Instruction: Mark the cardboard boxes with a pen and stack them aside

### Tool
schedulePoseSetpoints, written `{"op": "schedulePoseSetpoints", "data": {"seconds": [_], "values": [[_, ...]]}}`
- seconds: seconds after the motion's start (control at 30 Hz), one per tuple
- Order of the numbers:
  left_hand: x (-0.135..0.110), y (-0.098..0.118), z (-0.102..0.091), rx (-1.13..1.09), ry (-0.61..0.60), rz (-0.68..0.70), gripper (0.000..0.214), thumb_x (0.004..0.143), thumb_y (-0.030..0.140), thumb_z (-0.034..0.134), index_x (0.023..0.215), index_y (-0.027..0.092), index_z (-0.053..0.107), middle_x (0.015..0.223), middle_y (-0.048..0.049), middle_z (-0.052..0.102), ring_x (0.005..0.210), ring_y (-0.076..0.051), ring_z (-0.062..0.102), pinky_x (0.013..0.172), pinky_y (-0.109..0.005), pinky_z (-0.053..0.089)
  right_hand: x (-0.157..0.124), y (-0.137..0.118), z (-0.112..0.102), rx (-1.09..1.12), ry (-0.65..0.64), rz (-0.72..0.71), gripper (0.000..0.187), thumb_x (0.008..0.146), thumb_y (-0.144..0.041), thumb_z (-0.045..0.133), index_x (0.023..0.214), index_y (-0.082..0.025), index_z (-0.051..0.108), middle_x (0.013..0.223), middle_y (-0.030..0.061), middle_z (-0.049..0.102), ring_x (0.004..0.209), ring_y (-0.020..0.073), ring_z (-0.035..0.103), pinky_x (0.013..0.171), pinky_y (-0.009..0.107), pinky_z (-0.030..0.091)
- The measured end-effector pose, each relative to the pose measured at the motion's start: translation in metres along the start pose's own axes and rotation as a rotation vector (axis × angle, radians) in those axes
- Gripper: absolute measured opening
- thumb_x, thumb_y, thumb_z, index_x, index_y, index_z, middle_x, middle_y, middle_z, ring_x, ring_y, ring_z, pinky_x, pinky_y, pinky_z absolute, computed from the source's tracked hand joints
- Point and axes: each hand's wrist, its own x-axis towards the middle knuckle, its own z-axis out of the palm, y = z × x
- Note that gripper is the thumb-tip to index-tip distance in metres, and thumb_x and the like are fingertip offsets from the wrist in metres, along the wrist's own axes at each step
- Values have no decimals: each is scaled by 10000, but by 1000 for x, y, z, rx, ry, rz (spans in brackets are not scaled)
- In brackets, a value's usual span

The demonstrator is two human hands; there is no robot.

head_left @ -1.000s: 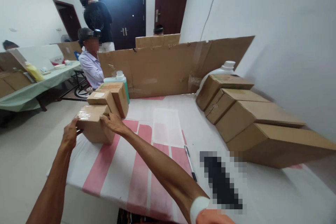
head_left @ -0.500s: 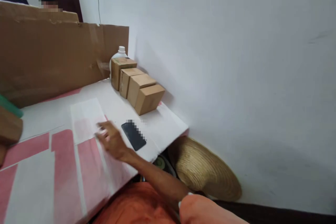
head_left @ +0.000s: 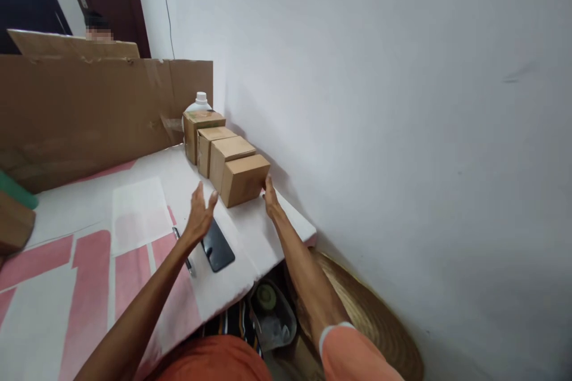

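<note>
Over to the row of boxes goes the right hand (head_left: 270, 196), which half a second ago hung above the table (head_left: 40, 333) near the white paper sheet (head_left: 138, 208), and up into view comes the left hand (head_left: 201, 211). Now they flank the nearest box, a plain brown cardboard cuboid (head_left: 245, 181) on the table's right part, front end of a close row of four. Left grip: wide open, thumb spread from fingers, nothing held, just beside the box's left corner. Right grip: fingers up at the box's right edge; whether it has closed on the cardboard or merely touches, I cannot tell. Behind the row stands a white plastic bottle with a white cap (head_left: 199, 106). Below the left hand, a flat black phone (head_left: 218, 250) lies on the table, with a slim black-and-white pen (head_left: 190, 268) to its left, partly behind the forearm.
</note>
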Motion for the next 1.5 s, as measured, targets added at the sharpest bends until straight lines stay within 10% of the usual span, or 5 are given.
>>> {"op": "schedulePoseSetpoints", "data": {"seconds": [0.27,0.6,0.73,1.17,1.5], "values": [[28,17,46,-84,-152,16,456,1042,454,671,1439,233,636,1559,-144,586,1385,-320,607,1157,-587,527,-40,2,-12,-21,-82,92,995,875,-941,455,1563,-228,548,1664,181,532,1545,376,481,1275,607,358],[-112,11,-173,84,238,10,673,1044,742,415,1484,264,586,1477,-116,602,1414,-336,555,1207,-559,453,-197,-77,99,85,-508,-107,604,1051,-636,586,1531,-273,542,1477,141,640,1313,299,650,1087,498,558],[-182,-16,-216,100,382,-159,673,1026,768,436,1470,287,593,1456,-96,624,1350,-326,599,1120,-520,512,-261,-62,141,93,-638,-99,559,1068,-555,594,1530,-245,539,1425,159,644,1320,309,640,1102,515,557],[-200,-99,-192,-287,536,-341,962,957,919,202,1538,253,581,1583,-143,620,1586,-322,459,1367,-534,260,-259,-1,139,-150,-574,-121,425,1032,-433,581,1375,-188,636,1322,194,661,1244,337,650,1141,576,525],[-228,-82,-186,-56,407,-351,904,996,863,310,1615,242,529,1565,-172,607,1530,-344,504,1324,-593,330,-258,-21,133,47,-826,-5,586,1006,-459,640,1537,-225,562,1526,158,631,1391,308,608,1218,510,441]]}}
